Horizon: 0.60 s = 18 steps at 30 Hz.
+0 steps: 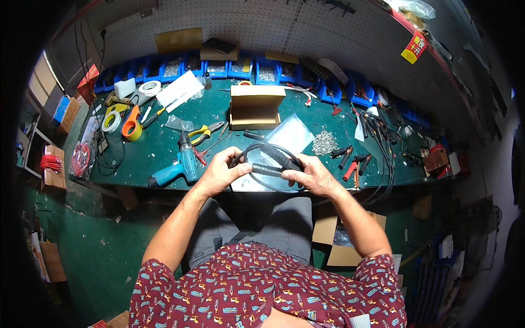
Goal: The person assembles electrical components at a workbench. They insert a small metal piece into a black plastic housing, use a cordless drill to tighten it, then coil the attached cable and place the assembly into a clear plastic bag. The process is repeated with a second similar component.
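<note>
A coiled black cable (266, 170) with thick black sleeved sections is held in front of me, over the bench's near edge. My left hand (225, 170) closes on its left side, thumb pressed along a thick section. On the right side my right hand (311, 176) grips the same coil, its thumb over the other end of that section. Behind the coil lies a clear plastic bag (295, 133). A teal cordless drill (178, 170) rests left of my left hand, with yellow-handled pliers (206, 131) beyond it. Several red and black clips (350, 170) lie right of my right hand.
An open cardboard box (254, 116) stands mid-bench, near a pile of small metal parts (325, 143). Blue bins (267, 74) line the back. Tape rolls (111, 121) sit at left, loose black cables (385, 145) at right. Below the bench is an open carton (343, 256).
</note>
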Motion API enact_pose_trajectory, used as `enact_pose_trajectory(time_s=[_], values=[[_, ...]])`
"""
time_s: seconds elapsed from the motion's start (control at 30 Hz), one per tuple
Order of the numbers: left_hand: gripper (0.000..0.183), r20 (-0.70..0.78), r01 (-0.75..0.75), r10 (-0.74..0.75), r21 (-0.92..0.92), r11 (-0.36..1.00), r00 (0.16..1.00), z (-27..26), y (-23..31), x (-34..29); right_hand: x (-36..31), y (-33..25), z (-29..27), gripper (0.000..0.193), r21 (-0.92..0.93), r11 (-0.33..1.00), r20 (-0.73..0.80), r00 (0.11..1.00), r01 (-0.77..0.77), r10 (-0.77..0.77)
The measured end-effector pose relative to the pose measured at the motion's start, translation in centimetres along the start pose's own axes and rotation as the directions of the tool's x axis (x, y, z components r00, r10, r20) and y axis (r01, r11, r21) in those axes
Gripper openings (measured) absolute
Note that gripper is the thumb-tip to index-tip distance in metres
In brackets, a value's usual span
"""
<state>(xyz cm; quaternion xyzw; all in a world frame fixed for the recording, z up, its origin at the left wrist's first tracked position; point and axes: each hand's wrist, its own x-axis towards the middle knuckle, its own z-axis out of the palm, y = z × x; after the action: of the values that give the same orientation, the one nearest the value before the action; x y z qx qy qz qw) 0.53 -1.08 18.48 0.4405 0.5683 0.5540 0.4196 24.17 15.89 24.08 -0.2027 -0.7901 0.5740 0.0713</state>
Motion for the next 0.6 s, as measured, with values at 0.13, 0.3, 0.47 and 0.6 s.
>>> enact_pose_trajectory(time_s=[0.13,0.3,0.47,0.6], values=[[0.026,-0.097,0.005,-0.053,-0.442,0.897,0.994,1.7,-1.6,0.2,-0.1,3.1,2.4,0.033,0.033,0.997,-0.107,0.992,-0.067,0.07],[0.025,-0.266,-0.191,0.013,-0.656,0.73,0.964,4.9,-3.7,1.4,0.9,5.6,8.3,0.033,0.332,0.94,-0.327,0.944,0.083,0.033],[0.024,-0.395,-0.337,0.023,-0.749,0.571,0.918,6.1,-3.8,2.4,1.8,6.2,10.8,0.041,0.212,0.959,-0.423,0.902,0.19,-0.085],[0.028,-0.369,-0.289,-0.022,-0.764,0.577,0.929,5.8,-4.3,2.5,2.1,5.9,10.4,0.046,0.444,0.89,-0.272,0.962,0.101,0.026]])
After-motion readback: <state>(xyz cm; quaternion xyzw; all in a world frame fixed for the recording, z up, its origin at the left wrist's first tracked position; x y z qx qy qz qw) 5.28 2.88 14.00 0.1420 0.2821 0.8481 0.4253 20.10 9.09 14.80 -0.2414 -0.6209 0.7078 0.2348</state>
